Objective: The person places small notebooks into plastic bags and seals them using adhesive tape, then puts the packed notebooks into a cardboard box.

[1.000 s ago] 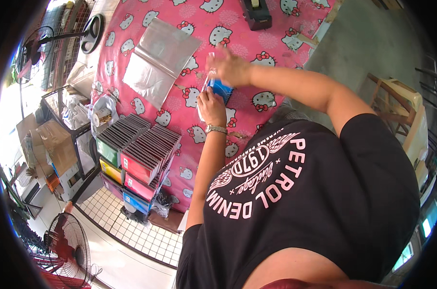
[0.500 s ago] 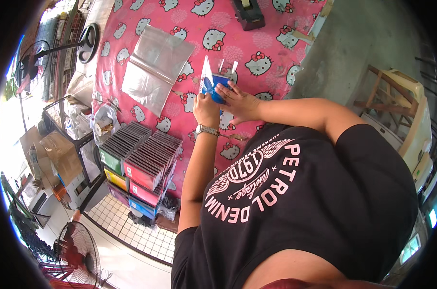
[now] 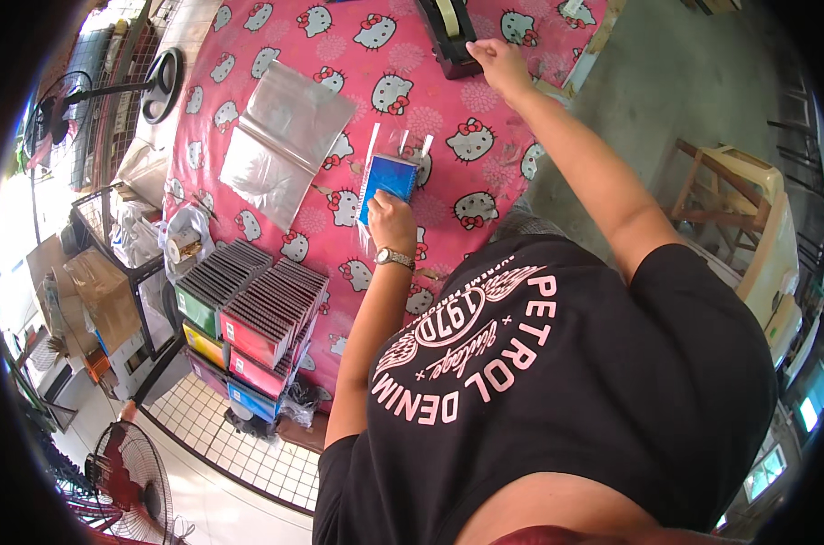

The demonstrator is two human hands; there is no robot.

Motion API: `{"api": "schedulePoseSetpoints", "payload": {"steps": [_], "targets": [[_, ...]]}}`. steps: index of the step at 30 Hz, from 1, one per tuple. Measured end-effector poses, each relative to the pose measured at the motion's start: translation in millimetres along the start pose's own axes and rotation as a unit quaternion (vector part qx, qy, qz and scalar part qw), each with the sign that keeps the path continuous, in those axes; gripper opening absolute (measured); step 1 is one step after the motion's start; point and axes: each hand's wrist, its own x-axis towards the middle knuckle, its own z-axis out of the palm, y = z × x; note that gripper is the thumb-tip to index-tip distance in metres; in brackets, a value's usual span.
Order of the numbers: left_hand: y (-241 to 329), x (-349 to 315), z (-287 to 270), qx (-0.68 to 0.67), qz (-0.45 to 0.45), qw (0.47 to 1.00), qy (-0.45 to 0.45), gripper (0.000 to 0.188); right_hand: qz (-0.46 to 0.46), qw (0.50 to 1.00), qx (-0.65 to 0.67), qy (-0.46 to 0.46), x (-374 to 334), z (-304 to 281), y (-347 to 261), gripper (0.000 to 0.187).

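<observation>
A small blue spiral notebook [image 3: 394,174] lies on the pink patterned table, with clear plastic [image 3: 391,139] sticking out past its far end. My left hand [image 3: 390,221] is closed with curled fingers at the notebook's near end, holding it against the table. At the far side, my right hand [image 3: 501,65] reaches to a black tape dispenser [image 3: 450,56] with a roll of pale tape [image 3: 447,16]. Its thumb and fingers are pinched at the dispenser's near right edge; whatever is between them is too small to make out.
Clear plastic sheets [image 3: 285,136] lie left of the notebook. Stacks of spiral notebooks in several colours [image 3: 248,313] stand at the table's near left. A floor fan [image 3: 135,481] is at lower left. Beyond the table's right edge stands a pale chair [image 3: 757,209] beside wooden parts.
My right hand has left the notebook and moved far and right to the tape dispenser. The notebook now lies flatter, and my left hand stays on it.
</observation>
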Motion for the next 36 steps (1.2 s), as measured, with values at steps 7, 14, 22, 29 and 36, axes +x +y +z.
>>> {"api": "schedulePoseSetpoints", "payload": {"steps": [7, 14, 22, 29, 36], "targets": [[8.2, -15.3, -4.0, -0.006, -0.038, 0.999, -0.009, 0.056, 0.184, 0.902, 0.375, -0.109, -15.7, 9.5, -7.2, 0.009], [3.7, -23.1, 18.1, 0.024, -0.037, 0.999, -0.011, 0.061, 0.368, 0.724, 0.493, -0.313, -60.8, 27.1, 11.6, 0.001], [3.6, -33.8, 26.1, -0.010, -0.045, 0.995, 0.088, 0.051, -0.288, 0.608, -0.115, -0.731, -94.1, 137.0, -103.7, 0.027], [-0.4, -44.6, 39.7, -0.120, -0.076, 0.978, 0.152, 0.042, -0.381, 0.567, -0.308, -0.661, -111.8, 132.9, -136.0, 0.027], [-0.2, -50.7, 6.7, -0.200, -0.061, 0.969, 0.132, 0.040, -0.294, 0.799, -0.234, -0.470, -104.0, 91.2, -95.7, 0.033]]}}
